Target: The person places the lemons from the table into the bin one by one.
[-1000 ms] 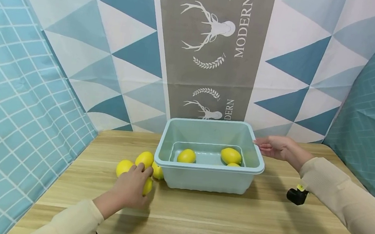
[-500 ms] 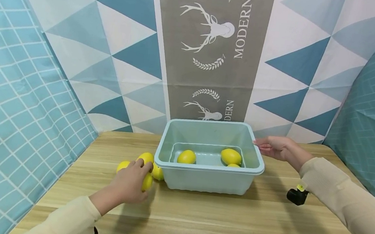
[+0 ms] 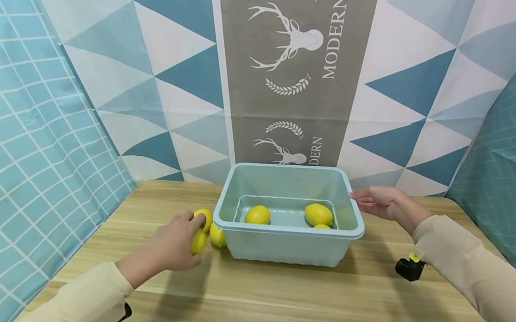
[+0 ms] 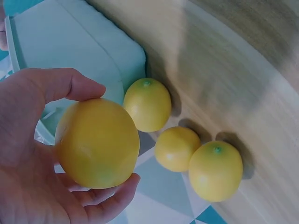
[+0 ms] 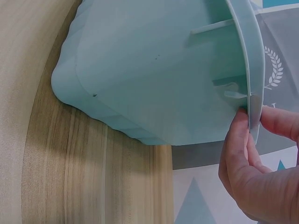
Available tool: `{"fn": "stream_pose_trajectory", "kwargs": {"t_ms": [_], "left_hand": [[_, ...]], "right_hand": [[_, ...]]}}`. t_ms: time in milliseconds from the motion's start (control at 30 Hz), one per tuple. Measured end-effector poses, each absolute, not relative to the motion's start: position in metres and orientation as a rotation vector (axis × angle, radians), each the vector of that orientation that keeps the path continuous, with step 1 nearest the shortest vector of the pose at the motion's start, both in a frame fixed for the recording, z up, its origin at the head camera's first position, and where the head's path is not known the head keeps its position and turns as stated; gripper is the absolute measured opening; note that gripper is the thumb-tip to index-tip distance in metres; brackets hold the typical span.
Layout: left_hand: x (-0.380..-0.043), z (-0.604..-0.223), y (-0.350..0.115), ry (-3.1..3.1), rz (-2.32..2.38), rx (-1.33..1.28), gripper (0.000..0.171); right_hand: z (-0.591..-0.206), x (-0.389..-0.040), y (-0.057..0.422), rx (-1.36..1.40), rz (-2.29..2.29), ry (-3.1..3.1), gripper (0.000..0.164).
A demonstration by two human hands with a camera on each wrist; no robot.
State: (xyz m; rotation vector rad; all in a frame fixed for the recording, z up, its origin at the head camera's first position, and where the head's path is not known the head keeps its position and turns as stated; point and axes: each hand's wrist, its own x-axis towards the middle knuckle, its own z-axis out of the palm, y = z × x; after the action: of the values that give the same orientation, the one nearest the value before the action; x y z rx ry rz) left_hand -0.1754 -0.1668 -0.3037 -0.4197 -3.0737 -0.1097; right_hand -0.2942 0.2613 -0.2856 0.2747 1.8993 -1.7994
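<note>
My left hand (image 3: 171, 242) holds a yellow lemon (image 4: 98, 144) between thumb and curled fingers, raised to the left of a pale green plastic tub (image 3: 283, 247). Three more lemons lie on the table by the tub in the left wrist view: one closest to the tub (image 4: 147, 105), a middle lemon (image 4: 177, 148) and an outer lemon (image 4: 216, 171). My left hand covers part of this group in the head view. At the tub's right side, my right hand (image 3: 379, 202) pinches the rim (image 5: 254, 100) between thumb and fingers. Inside the tub are three lemons (image 3: 257, 214), one partly hidden by the front wall.
Everything stands on a wooden table (image 3: 298, 309). A small black object (image 3: 409, 269) with a yellow-green mark shows beneath the right sleeve. Patterned cloth (image 3: 291, 80) hangs close behind the tub, and blue cloths close off both sides.
My left hand has drawn slightly left and up with the lemon, away from the tub. My right hand stays on the rim, and the tub has not moved.
</note>
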Motion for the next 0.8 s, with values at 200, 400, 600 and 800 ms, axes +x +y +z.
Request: {"fn": "stream_pose_trajectory", "kwargs": {"t_ms": [200, 400, 600, 800], "left_hand": [[-0.174, -0.298, -0.169, -3.062, -0.124, -0.437, 0.05], [-0.173, -0.293, -0.172, -3.044, -0.137, -0.479, 0.051], [-0.173, -0.284, -0.172, -3.069, -0.144, -0.545, 0.05], [-0.173, -0.275, -0.17, -3.136, -0.161, -0.569, 0.048]], "right_hand": [[-0.285, -0.294, 0.26, 0.283, -1.795, 1.918, 0.033], [-0.284, -0.293, 0.261, 0.26, -1.77, 1.938, 0.039], [-0.284, -0.294, 0.262, 0.25, -1.756, 1.95, 0.04], [-0.285, -0.294, 0.262, 0.259, -1.754, 1.947, 0.041]]}}
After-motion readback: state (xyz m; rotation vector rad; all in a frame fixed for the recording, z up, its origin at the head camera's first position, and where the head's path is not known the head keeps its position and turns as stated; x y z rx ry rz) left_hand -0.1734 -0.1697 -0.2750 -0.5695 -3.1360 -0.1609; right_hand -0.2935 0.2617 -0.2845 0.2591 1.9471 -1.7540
